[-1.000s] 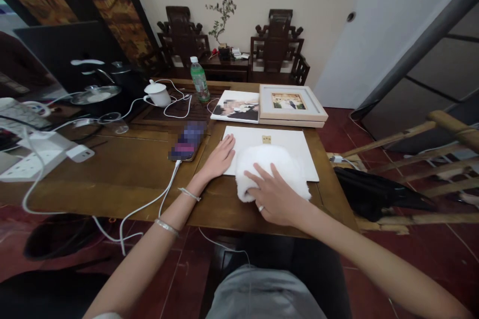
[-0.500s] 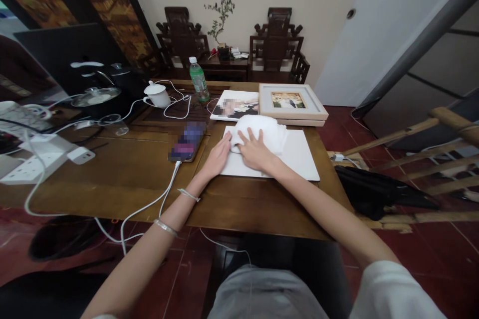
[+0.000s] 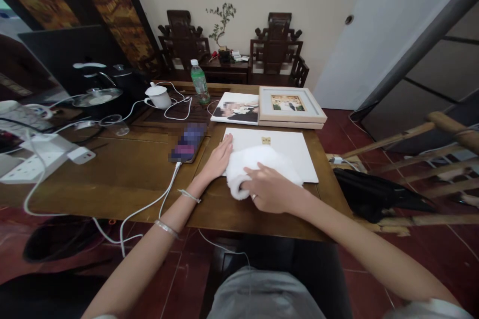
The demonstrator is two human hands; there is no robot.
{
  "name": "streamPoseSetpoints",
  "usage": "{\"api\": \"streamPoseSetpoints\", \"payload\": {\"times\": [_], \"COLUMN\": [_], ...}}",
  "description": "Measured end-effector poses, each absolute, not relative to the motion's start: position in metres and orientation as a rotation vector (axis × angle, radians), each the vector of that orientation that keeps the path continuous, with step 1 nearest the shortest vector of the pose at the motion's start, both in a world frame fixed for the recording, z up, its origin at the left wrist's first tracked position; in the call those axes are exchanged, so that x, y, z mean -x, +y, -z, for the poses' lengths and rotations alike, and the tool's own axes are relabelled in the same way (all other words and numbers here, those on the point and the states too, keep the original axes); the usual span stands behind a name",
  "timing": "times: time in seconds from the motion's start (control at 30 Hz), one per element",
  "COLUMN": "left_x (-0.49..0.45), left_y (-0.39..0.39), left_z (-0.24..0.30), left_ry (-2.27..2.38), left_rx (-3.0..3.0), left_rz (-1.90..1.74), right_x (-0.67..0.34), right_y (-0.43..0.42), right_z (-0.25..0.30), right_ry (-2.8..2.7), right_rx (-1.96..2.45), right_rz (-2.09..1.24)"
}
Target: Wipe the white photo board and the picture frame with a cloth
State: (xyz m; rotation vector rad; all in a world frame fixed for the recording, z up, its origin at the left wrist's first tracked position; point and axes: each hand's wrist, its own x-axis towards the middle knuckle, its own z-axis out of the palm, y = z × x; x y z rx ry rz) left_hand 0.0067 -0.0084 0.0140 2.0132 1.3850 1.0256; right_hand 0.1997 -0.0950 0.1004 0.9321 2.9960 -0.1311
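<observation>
A white board [image 3: 292, 142] with a small gold hanging plate [image 3: 266, 140] near its far edge lies on the wooden table. My left hand [image 3: 220, 156] rests on its left edge, fingers stretched out. Under my right hand [image 3: 270, 187] is a fluffy white cloth [image 3: 247, 159], bunched up and gripped by the fingers. The cloth covers the board's near left part and hangs over its near edge. Just beyond the board lie a photo panel [image 3: 237, 108] and a stack of pale wooden picture frames [image 3: 292, 104].
A phone [image 3: 189, 142] on a charging cable lies left of the board. Further left are a white lidded cup [image 3: 157, 95], a plastic cup [image 3: 115, 124] and a power strip [image 3: 33, 162]. A green bottle [image 3: 200, 82] stands behind. White cables hang over the table's front edge.
My right hand has pulled the cloth toward me, from the board's far part to its near edge. The gold hanging plate now shows. My left hand stays at the board's left edge.
</observation>
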Motion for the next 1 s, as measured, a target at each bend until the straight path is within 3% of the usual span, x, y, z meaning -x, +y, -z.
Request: {"api": "streamPoseSetpoints", "payload": {"times": [0.27,0.53,0.67,1.0], "left_x": [-0.006,-0.004,-0.003,-0.003], "left_y": [-0.003,-0.002,-0.002,-0.004], "left_z": [-0.007,-0.008,-0.01,-0.007], "left_ry": [1.386,1.396,1.386,1.371], "left_rx": [-2.154,-2.218,-2.231,-2.212], "left_rz": [-0.938,-0.942,-0.936,-0.936], "right_x": [-0.202,-0.154,-0.145,-0.258], "right_y": [-0.017,0.043,0.049,0.041], "right_z": [-0.084,-0.081,-0.088,-0.108], "right_ry": [2.877,3.042,3.022,2.874], "right_rx": [-1.389,-1.509,-1.522,-1.817], "right_rz": [-0.04,0.412,0.453,0.632]}}
